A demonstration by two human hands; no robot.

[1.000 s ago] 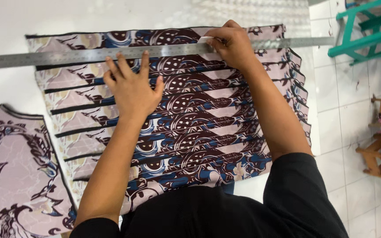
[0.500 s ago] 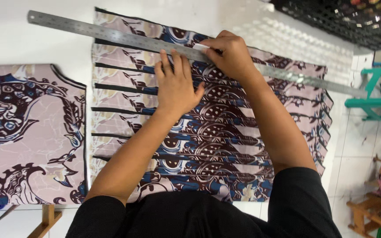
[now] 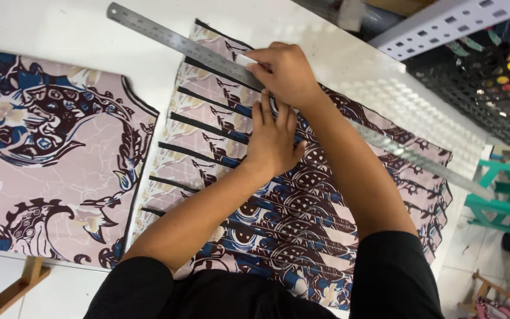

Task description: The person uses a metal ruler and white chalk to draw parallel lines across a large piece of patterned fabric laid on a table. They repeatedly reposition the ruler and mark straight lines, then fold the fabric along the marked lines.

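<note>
Presently, the right hand [image 3: 283, 72] is closed on a small white flat piece, seemingly tailor's chalk [image 3: 244, 59], pinched between thumb and fingers and set against the near edge of the long steel ruler [image 3: 172, 40]. The ruler lies diagonally across the far edge of the stack of pleated batik fabric strips in pink, blue and dark brown [image 3: 302, 207], one end past the hand toward the table's upper left, the other running beyond the forearm toward the lower right.

The left hand [image 3: 274, 139] lies flat, fingers together and extended, palm down on the pleated strips just below the right hand; its fingertips [image 3: 267, 106] reach almost to the right hand's knuckles. It grasps nothing and only presses the cloth.

To the left of both hands, apart from the pleated stack, a larger flat panel of the same printed fabric with a curved cut edge [image 3: 48, 159] lies spread on the white table [image 3: 60, 23]. Beyond the right forearm stand a perforated grey metal shelf upright [image 3: 444, 23] and, lower, a teal wooden stool [image 3: 503, 195].
</note>
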